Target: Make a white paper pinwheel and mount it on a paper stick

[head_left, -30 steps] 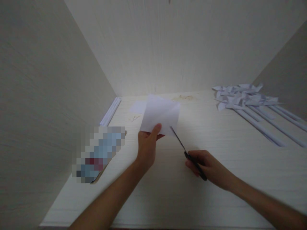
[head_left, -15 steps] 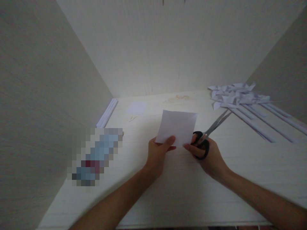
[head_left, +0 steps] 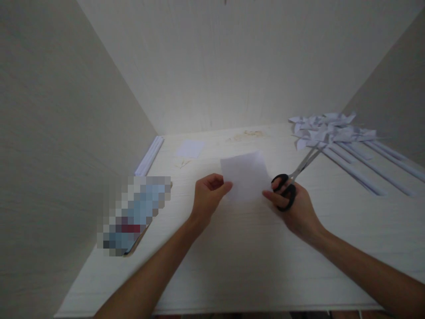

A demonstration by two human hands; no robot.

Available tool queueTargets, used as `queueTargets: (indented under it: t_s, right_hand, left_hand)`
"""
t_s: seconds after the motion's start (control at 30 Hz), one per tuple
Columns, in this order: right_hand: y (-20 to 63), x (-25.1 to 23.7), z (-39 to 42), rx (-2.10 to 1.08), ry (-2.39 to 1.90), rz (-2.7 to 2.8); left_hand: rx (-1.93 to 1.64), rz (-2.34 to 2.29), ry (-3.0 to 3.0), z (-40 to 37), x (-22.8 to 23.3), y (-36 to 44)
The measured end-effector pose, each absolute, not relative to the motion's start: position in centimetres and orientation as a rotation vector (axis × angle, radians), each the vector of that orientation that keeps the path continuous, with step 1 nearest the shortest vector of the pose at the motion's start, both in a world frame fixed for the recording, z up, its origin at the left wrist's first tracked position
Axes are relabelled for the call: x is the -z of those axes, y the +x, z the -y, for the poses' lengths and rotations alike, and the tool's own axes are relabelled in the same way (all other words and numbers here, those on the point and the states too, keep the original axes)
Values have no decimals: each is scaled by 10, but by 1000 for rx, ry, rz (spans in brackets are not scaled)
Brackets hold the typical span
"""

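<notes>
Left hand [head_left: 208,195] pinches the left edge of a white paper sheet [head_left: 246,176], fingers curled closed on it. Right hand [head_left: 294,208] has fingers through the black loops of the scissors [head_left: 292,181] and also nips the sheet's right edge with its fingertips, so it grips both. Sheet is held just above the table [head_left: 232,266], mid-way between the hands. Scissor blades point away to the upper right, toward the pile of paper pinwheels [head_left: 327,128] on long white sticks [head_left: 365,168].

Risks, as judged from here:
- The right hand is doing double duty; its pinch on the paper looks light, so the sheet could slip or crease.
- Blade tips sit near the pinwheels; a swing of the wrist could snag or knock them.
- The sheet is limp and held only at two edges, so it may sag.

Hard to make out:
- Whether the blades are open or shut; they read as one thin line.
- The object at the left [head_left: 134,215] is pixelated out and unidentifiable.
- Small white paper square [head_left: 190,148] and white strips [head_left: 149,155] along the left wall are low contrast.
- Small scraps near the square are too tiny to tell.
</notes>
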State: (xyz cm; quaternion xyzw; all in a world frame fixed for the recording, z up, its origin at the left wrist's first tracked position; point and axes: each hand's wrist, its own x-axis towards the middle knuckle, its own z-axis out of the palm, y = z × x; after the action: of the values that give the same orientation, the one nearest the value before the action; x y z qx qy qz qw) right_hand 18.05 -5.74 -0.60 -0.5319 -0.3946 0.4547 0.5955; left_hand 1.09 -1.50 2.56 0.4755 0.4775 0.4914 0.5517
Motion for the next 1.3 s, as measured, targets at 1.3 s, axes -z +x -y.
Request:
queueTargets:
  t_s: [1.3]
  right_hand:
    - [185,-7,69,-1748,-1076,1490]
  left_hand:
    - [-1228,-1162,1070,11,-33,5]
